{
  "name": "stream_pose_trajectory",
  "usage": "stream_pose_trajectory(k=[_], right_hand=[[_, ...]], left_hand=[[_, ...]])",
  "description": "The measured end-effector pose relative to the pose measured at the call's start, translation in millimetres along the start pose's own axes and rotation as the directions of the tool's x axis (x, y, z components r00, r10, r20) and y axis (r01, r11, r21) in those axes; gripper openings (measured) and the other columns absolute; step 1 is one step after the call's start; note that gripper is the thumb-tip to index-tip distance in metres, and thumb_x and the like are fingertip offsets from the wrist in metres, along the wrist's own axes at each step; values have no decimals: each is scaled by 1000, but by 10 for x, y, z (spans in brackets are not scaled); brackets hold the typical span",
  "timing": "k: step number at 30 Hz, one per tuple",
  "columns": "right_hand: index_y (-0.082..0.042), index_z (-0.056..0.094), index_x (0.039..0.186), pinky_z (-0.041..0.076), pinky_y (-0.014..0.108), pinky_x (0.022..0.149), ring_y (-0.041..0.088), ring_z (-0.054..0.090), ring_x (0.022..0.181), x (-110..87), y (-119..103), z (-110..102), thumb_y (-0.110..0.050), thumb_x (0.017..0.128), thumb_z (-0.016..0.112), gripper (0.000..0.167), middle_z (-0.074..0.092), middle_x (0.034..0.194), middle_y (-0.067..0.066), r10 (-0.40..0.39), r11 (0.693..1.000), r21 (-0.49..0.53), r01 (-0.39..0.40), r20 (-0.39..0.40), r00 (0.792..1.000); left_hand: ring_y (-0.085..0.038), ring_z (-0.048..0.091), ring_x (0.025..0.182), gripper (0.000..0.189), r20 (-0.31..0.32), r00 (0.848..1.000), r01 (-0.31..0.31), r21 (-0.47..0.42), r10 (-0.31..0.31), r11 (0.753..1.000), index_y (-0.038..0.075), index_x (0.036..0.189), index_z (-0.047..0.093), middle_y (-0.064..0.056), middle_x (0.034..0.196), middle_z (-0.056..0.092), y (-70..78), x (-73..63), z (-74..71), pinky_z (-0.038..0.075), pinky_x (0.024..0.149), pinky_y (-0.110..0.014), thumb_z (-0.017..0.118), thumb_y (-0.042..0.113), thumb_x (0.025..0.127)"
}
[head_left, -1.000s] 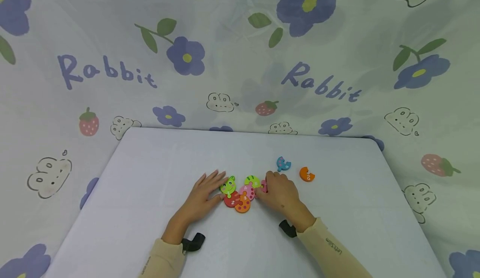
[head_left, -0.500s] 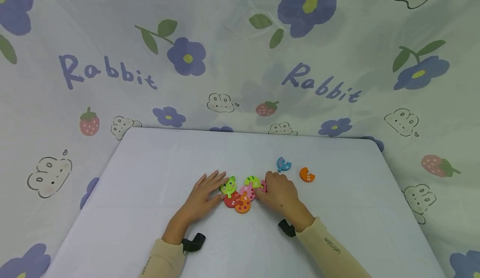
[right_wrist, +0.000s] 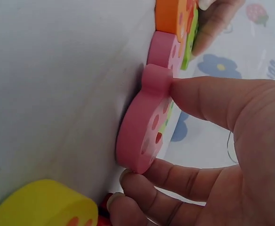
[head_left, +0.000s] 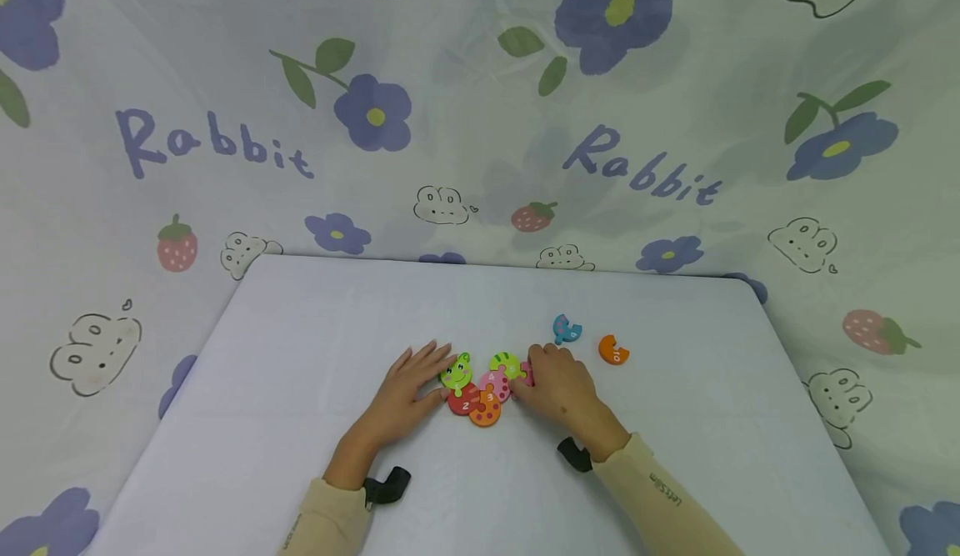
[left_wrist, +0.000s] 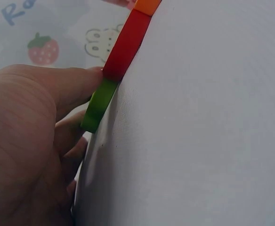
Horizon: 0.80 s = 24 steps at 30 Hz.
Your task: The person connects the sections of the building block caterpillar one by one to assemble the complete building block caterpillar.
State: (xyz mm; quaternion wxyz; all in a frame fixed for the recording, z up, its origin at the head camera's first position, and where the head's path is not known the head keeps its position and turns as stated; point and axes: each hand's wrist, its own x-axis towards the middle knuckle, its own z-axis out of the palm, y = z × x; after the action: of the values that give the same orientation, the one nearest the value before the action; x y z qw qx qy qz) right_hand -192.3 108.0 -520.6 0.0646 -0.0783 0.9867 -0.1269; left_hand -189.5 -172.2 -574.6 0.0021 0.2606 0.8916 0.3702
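A row of wooden caterpillar puzzle pieces lies on the white table: a green head piece with a face, a red piece numbered 2, an orange piece, a pink piece and a green striped piece. My left hand rests at the row's left end, fingers extended, touching the head piece, with the thumb at the red one. My right hand pinches a dotted pink puzzle piece between thumb and fingers, beside the green striped piece. My palm hides much of it in the head view.
A blue piece and an orange piece lie loose beyond my right hand. In the right wrist view, a yellow piece and part of a red one sit near my fingers. A patterned curtain hangs behind the table.
Hardly anything differs. Both hands stay in place, and my right hand keeps its pinch on the pink puzzle piece with only a tiny shift.
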Motion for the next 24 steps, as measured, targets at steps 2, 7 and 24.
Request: stream_pose_trajectory(k=[2,7,24], right_hand=[[-3,67,110,53,38,67,23,53,78,-3,2,10,-43,89,80,47,56,84,5,-3,1000,-4,3,-3,1000],[-4,68,112,54,39,70,23,54,81,-12,20,41,-45,89,81,49,58,87,5,-17,1000,-10,16,-26,1000],[-11,72,129,59,41,85,24,59,102,-124,113,120,-49,84,85,60,65,115,7,-70,997,-22,69,-61,996]], left_hand=[[-33,28,156,58,-2,1000,-1,-1,1,1000,14,154,54,-6,164,43,-6,-1,3,7,127,-59,72,22,100],[-33,28,156,57,-7,1000,-4,-4,4,1000,14,154,54,-6,164,43,-22,-3,9,7,127,-60,73,22,100],[-34,30,155,56,-21,999,-25,9,26,1000,12,153,55,-7,163,44,-38,4,32,9,126,-61,73,21,100]])
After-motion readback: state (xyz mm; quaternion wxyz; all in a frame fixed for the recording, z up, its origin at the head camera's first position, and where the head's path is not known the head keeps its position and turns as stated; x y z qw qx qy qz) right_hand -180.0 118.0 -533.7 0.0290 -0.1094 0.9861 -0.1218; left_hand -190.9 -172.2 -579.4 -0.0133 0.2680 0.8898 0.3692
